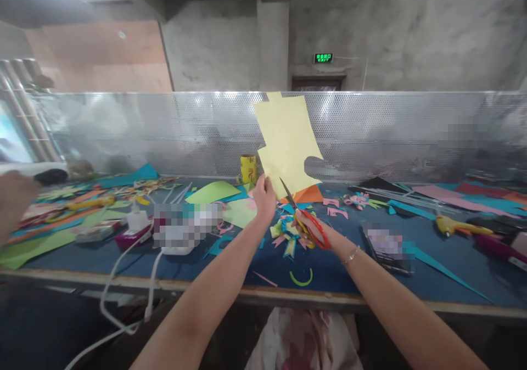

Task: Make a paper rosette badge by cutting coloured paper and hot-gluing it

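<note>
My left hand (pixel 265 198) pinches the lower left edge of a pale yellow sheet of paper (pixel 288 136), which is held up above the table. Pieces have been cut out of the sheet: a rounded notch shows at its lower right and steps along its left side and top. In my right hand (pixel 310 228) is a pair of scissors (pixel 316 231) with red and yellow handles. Their blades point up and left, close to the sheet's bottom edge; whether they touch it I cannot tell. Below the hands lies a cluster of blue, yellow and pink paper pieces (pixel 290 235).
A phone (pixel 387 247) lies at right, near a yellow glue gun (pixel 461 226). A white power strip (pixel 179 238) with cables sits at left. Behind stand a yellow tape roll (pixel 248 168) and a perforated metal screen (pixel 197 134). Another person's hand (pixel 16 202) shows at far left.
</note>
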Available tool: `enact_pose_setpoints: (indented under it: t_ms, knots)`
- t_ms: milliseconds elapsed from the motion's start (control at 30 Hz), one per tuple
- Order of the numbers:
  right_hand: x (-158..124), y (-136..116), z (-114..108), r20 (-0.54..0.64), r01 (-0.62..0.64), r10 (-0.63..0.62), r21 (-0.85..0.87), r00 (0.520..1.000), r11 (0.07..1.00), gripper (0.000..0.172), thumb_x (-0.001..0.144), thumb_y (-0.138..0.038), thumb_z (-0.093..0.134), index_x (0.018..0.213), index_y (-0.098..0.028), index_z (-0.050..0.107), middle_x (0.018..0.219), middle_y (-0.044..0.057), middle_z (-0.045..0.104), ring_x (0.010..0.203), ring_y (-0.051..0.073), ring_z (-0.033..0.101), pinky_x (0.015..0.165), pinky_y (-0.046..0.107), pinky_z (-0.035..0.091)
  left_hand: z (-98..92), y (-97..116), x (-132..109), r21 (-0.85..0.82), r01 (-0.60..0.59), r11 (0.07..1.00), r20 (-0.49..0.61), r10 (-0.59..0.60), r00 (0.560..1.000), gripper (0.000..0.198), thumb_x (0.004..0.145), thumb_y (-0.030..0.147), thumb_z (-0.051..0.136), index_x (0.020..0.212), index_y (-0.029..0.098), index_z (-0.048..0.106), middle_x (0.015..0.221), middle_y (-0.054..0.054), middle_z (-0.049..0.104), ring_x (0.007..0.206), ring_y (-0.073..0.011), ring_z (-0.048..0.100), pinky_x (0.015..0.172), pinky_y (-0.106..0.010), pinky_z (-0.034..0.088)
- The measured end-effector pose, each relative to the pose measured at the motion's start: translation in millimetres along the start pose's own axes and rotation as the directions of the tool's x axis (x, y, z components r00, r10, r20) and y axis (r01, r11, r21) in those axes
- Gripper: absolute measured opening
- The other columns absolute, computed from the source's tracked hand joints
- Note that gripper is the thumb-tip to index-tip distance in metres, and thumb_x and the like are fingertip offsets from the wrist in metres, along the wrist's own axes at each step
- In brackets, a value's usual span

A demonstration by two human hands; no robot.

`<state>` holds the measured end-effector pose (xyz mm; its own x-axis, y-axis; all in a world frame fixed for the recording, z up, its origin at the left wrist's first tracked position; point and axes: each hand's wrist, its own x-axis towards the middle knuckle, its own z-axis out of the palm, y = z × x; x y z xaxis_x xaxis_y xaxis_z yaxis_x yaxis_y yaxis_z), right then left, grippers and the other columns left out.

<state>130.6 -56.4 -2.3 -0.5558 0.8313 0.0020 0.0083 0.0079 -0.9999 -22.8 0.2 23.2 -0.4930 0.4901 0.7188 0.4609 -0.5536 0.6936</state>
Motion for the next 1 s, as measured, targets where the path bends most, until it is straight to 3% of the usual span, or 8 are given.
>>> enact_pose_setpoints:
  t_ms: [433,733,1000]
  knots:
    - [2,3,6,-0.097,0.042,-0.053,-0.114,0.994,0.993,0.045,0.076,-0.063,0.039,0.071,-0.019,0.042,0.045,-0.008,0.033,0.033,0.004,0.029,0.033,0.020,0.030,-0.3,2,1,-0.018,0.018,1.000,0.007,-0.017,1.000,0.022,0.085,0.025,0.039,0.090,0.016,0.059,0.089,-0.006,0.061,0.096,-0.0206,0.054,0.086,-0.030,0.039]
    - [-2,-5,16,-0.228,-0.063,0.021,-0.182,0.974,0.981,0.039,0.080,-0.054,0.040,0.064,-0.018,0.041,0.043,-0.007,0.034,0.032,0.005,0.031,0.032,0.019,0.027,-0.7,3,1,0.026,-0.045,0.999,-0.017,0.046,0.999,0.026,0.087,0.029,0.035,0.082,0.015,0.057,0.075,-0.005,0.058,0.073,-0.0172,0.054,0.070,-0.028,0.041]
    - [2,7,10,-0.122,-0.014,0.005,-0.074,0.992,0.997,0.050,0.073,-0.068,0.037,0.068,-0.019,0.044,0.043,-0.008,0.034,0.032,0.005,0.031,0.031,0.019,0.028,1.4,0,1,-0.007,-0.026,1.000,-0.017,0.026,1.000,0.026,0.085,0.029,0.036,0.086,0.015,0.058,0.086,-0.009,0.062,0.087,-0.0205,0.056,0.080,-0.032,0.040]
